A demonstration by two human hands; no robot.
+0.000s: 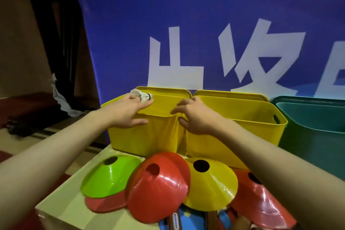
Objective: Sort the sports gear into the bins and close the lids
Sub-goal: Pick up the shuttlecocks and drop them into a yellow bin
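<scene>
Two yellow bins stand side by side on the table, the left bin (141, 136) and the right bin (242, 117), each with its lid upright behind it. My left hand (128, 112) reaches over the left bin's near-left rim and holds a white shuttlecock (141, 95) between its fingers. My right hand (194, 115) rests where the two bins meet, fingers curled on the rims. A green cone (106, 177), a red cone (158, 186), a yellow cone (209, 185) and another red cone (261, 203) lie in front.
A teal bin (313, 136) stands at the right beside the yellow ones. Paddle handles and blue pieces (188, 220) poke out under the cones. A blue banner (205, 24) hangs right behind the bins. The table's left edge (61, 188) drops to a dark floor.
</scene>
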